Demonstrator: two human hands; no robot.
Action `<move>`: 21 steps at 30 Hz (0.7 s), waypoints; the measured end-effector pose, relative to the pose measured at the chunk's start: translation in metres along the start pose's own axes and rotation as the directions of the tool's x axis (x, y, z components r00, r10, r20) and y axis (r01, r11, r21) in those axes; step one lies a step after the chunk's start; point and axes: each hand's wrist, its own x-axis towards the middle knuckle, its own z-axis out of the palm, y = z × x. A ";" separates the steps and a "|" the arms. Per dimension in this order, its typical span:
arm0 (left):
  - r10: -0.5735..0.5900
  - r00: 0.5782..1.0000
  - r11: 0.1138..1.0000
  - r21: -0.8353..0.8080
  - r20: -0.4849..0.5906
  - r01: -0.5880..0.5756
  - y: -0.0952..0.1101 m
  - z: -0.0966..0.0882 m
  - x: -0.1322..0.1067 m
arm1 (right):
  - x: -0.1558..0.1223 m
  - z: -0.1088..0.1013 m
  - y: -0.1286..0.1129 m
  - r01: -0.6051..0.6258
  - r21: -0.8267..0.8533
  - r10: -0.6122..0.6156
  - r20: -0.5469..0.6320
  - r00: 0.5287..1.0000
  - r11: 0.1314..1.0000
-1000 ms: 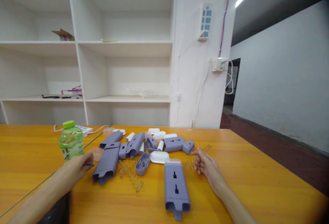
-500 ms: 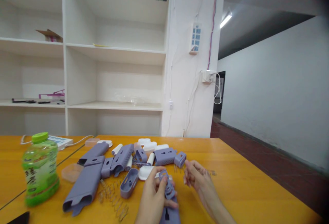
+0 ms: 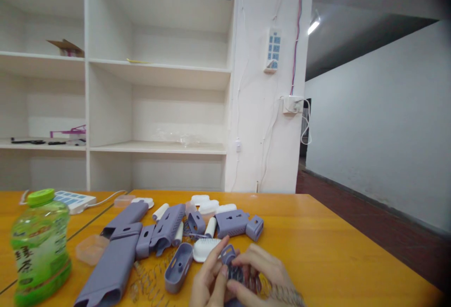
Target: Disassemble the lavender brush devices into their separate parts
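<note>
My left hand [image 3: 210,279] is closed on a small purple plastic part [image 3: 228,253] with a looped end, low in the head view. My right hand [image 3: 266,267] pinches a metal coil spring [image 3: 286,294] right against that part. Coils show between its fingers and trail out beneath the hand to the right. Fingers hide where spring and part meet. Below both hands a purple housing is mostly covered. To the left lies an oval purple cap [image 3: 179,269], hollow side up, and a white oval piece [image 3: 206,249] sits just behind my left hand.
Purple housings [image 3: 114,260], white rollers [image 3: 210,227] and loose springs [image 3: 150,279] crowd the table's left and middle. A green bottle [image 3: 42,250] stands at far left near a power strip [image 3: 73,201]. White shelves [image 3: 158,147] rise behind the orange table [image 3: 338,250].
My right hand has come left and down to my left hand, now with a spring in its fingers. Springs seen near the right-hand purple cap no longer show there. The view has shifted slightly.
</note>
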 end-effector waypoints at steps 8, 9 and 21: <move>0.098 0.995 0.981 0.170 -0.007 -0.095 0.013 -0.003 -0.003 | 0.000 -0.005 -0.008 0.168 -0.041 -0.170 -0.050 0.984 0.985; 0.093 0.996 0.984 0.153 0.008 -0.093 0.014 -0.003 -0.002 | 0.000 -0.004 -0.011 0.176 -0.057 -0.180 -0.074 0.981 0.983; 0.067 0.991 0.995 0.067 0.115 -0.075 0.033 0.004 -0.010 | -0.004 0.005 -0.010 0.270 -0.156 -0.298 -0.201 0.933 0.950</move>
